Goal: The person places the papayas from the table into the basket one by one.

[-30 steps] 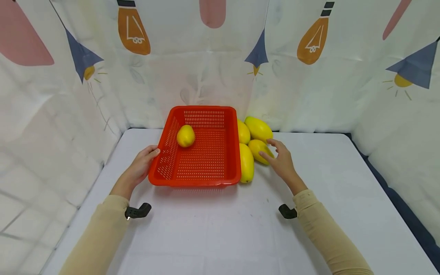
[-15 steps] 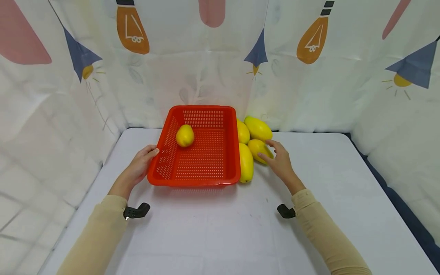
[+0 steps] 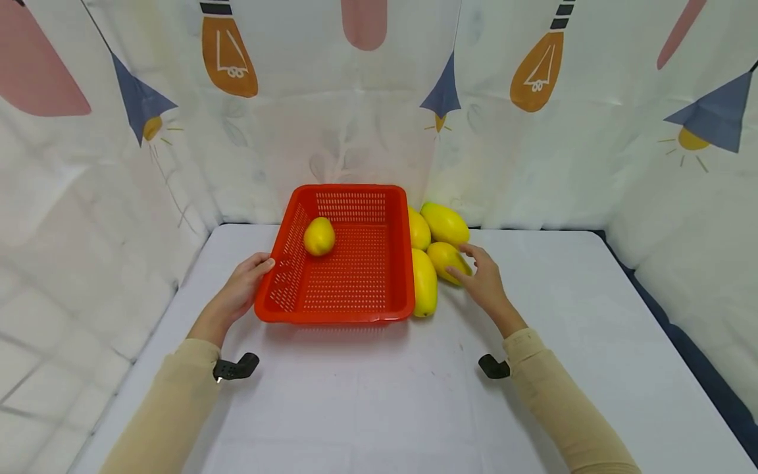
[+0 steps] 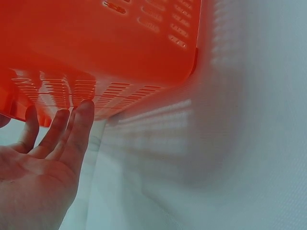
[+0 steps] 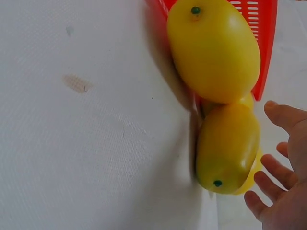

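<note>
My left hand (image 3: 239,286) holds the left side of a red plastic basket (image 3: 343,315), its thumb at the rim. In the left wrist view, several fingertips (image 4: 85,108) lie against the basket's slotted outer wall. Inside the basket, toward its left side, sits one yellow mango (image 3: 320,236). My right hand (image 3: 485,280), thumb and fingers spread, is beside a yellow mango (image 3: 448,261) to the basket's right. The right wrist view shows a gap between this hand and the mangoes. A longer mango (image 3: 424,283) lies in front, along the basket's wall.
Two more mangoes, a far one (image 3: 445,222) and one partly hidden by the basket (image 3: 418,229), complete the cluster. A white cloth covers the table (image 3: 379,408). Behind it hangs a patterned curtain (image 3: 367,118), close to the table's back edge.
</note>
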Demonstrator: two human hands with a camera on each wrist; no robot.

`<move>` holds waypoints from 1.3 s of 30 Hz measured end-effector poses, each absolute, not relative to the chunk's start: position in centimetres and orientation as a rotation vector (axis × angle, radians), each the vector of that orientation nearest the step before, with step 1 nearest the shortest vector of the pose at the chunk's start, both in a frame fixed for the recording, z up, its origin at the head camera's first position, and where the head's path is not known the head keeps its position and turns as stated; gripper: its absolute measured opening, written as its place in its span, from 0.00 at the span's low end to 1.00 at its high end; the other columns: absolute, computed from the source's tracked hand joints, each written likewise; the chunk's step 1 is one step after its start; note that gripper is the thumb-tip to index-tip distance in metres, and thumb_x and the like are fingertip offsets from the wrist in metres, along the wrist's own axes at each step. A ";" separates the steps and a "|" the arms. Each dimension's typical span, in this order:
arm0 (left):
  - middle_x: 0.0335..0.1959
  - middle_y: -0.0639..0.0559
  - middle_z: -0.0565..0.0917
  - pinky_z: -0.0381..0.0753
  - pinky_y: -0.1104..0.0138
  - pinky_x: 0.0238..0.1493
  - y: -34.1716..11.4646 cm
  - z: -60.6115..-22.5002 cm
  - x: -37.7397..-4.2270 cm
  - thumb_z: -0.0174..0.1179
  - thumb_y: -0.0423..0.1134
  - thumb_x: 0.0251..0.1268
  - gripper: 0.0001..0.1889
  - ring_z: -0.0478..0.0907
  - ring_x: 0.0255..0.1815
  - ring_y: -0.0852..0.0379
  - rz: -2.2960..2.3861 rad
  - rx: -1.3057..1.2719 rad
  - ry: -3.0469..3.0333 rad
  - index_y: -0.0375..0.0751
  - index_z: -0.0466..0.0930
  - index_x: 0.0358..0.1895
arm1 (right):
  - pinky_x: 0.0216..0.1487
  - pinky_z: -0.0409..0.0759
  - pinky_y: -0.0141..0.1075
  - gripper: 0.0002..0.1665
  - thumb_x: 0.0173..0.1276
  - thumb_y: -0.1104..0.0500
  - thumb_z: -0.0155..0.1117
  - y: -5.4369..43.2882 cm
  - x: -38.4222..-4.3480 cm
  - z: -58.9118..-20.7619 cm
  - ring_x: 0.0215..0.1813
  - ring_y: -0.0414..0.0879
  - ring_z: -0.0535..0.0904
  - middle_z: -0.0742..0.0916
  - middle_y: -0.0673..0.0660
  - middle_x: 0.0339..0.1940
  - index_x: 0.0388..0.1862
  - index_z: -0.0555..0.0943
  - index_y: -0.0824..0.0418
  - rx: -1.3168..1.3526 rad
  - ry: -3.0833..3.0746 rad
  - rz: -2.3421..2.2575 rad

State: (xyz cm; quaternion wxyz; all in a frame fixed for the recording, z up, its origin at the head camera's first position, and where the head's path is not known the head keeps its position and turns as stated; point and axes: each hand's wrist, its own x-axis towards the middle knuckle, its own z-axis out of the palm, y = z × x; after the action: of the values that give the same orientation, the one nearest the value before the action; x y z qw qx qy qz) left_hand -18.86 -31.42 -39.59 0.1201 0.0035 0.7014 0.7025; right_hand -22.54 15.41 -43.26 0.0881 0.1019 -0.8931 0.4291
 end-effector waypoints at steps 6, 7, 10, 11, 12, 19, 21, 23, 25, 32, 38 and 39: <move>0.40 0.58 0.77 0.78 0.74 0.42 -31.4 -39.7 -18.8 0.48 0.46 0.76 0.12 0.77 0.41 0.64 2.065 0.034 2.037 0.44 0.64 0.51 | 0.65 0.70 0.53 0.36 0.63 0.50 0.69 15.6 -22.6 -43.7 0.66 0.58 0.69 0.75 0.61 0.65 0.66 0.69 0.63 0.284 -2.677 1.274; 0.41 0.58 0.77 0.78 0.74 0.42 -31.4 -39.7 -18.9 0.48 0.47 0.75 0.12 0.77 0.41 0.64 2.062 0.032 2.040 0.44 0.64 0.51 | 0.65 0.70 0.53 0.36 0.63 0.50 0.69 15.6 -22.7 -43.7 0.66 0.58 0.70 0.75 0.61 0.65 0.66 0.69 0.63 0.286 -2.673 1.276; 0.41 0.58 0.77 0.78 0.74 0.42 -31.4 -39.6 -19.0 0.48 0.47 0.75 0.12 0.77 0.41 0.64 2.050 0.025 2.052 0.44 0.64 0.51 | 0.65 0.70 0.54 0.36 0.63 0.50 0.70 15.7 -22.8 -43.7 0.66 0.58 0.70 0.76 0.61 0.65 0.66 0.69 0.63 0.289 -2.664 1.279; 0.41 0.58 0.77 0.78 0.74 0.42 -31.4 -39.6 -19.0 0.48 0.47 0.75 0.12 0.77 0.41 0.64 2.048 0.022 2.053 0.45 0.64 0.51 | 0.65 0.70 0.54 0.36 0.62 0.51 0.70 15.7 -22.8 -43.7 0.66 0.58 0.70 0.76 0.61 0.65 0.66 0.69 0.63 0.290 -2.663 1.282; 0.41 0.58 0.76 0.78 0.74 0.42 -31.4 -39.6 -19.1 0.48 0.47 0.75 0.12 0.77 0.41 0.64 2.045 0.016 2.054 0.45 0.64 0.51 | 0.65 0.70 0.54 0.36 0.62 0.51 0.70 15.7 -22.9 -43.7 0.66 0.58 0.70 0.76 0.61 0.65 0.66 0.70 0.63 0.290 -2.664 1.284; 0.43 0.58 0.76 0.78 0.75 0.43 -31.4 -39.5 -19.2 0.47 0.48 0.75 0.12 0.76 0.42 0.64 2.027 -0.019 2.062 0.47 0.64 0.52 | 0.66 0.70 0.53 0.36 0.63 0.52 0.70 15.8 -23.1 -43.9 0.66 0.59 0.70 0.75 0.62 0.66 0.66 0.69 0.63 0.285 -2.690 1.280; 0.43 0.58 0.76 0.78 0.74 0.44 -31.4 -39.5 -19.1 0.47 0.48 0.75 0.12 0.76 0.42 0.64 2.027 -0.024 2.059 0.47 0.64 0.52 | 0.66 0.70 0.53 0.36 0.63 0.53 0.70 15.8 -23.1 -44.0 0.66 0.59 0.70 0.75 0.62 0.66 0.66 0.69 0.63 0.280 -2.696 1.277; 0.43 0.58 0.76 0.78 0.74 0.44 -31.4 -39.5 -19.1 0.47 0.48 0.76 0.12 0.76 0.42 0.64 2.027 -0.025 2.055 0.47 0.63 0.52 | 0.65 0.70 0.53 0.36 0.63 0.54 0.70 15.8 -23.2 -44.2 0.66 0.59 0.70 0.75 0.62 0.66 0.66 0.69 0.63 0.278 -2.700 1.272; 0.43 0.57 0.75 0.78 0.74 0.43 -31.4 -39.5 -19.0 0.47 0.48 0.76 0.12 0.76 0.42 0.64 2.030 -0.026 2.051 0.47 0.63 0.52 | 0.65 0.70 0.53 0.36 0.62 0.55 0.70 15.7 -23.1 -44.3 0.66 0.59 0.70 0.74 0.63 0.66 0.66 0.69 0.62 0.281 -2.696 1.270; 0.43 0.57 0.76 0.79 0.74 0.43 -31.4 -39.5 -19.1 0.47 0.48 0.75 0.12 0.76 0.42 0.64 2.038 -0.020 2.047 0.46 0.64 0.52 | 0.64 0.71 0.54 0.36 0.61 0.57 0.71 15.7 -23.1 -44.4 0.64 0.60 0.71 0.74 0.64 0.65 0.66 0.68 0.64 0.285 -2.677 1.275; 0.42 0.57 0.76 0.79 0.74 0.43 -31.4 -39.5 -19.0 0.48 0.49 0.75 0.12 0.76 0.42 0.64 2.030 -0.024 2.061 0.46 0.64 0.51 | 0.60 0.73 0.53 0.37 0.60 0.57 0.72 15.6 -23.3 -44.7 0.62 0.60 0.72 0.75 0.64 0.64 0.66 0.68 0.64 0.272 -2.669 1.300; 0.42 0.57 0.76 0.79 0.74 0.43 -31.4 -39.5 -18.9 0.48 0.49 0.75 0.13 0.76 0.42 0.64 2.030 -0.022 2.063 0.46 0.64 0.51 | 0.60 0.74 0.53 0.37 0.60 0.58 0.72 15.6 -23.3 -44.8 0.62 0.60 0.72 0.74 0.63 0.64 0.66 0.68 0.64 0.271 -2.672 1.303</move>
State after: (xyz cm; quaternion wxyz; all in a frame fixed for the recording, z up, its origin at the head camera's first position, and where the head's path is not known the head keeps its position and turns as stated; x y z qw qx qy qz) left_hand -18.93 -31.38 -39.55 0.1234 -0.0075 0.7072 0.6961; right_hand -23.33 15.63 -44.78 0.0784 0.0907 -0.8924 0.4351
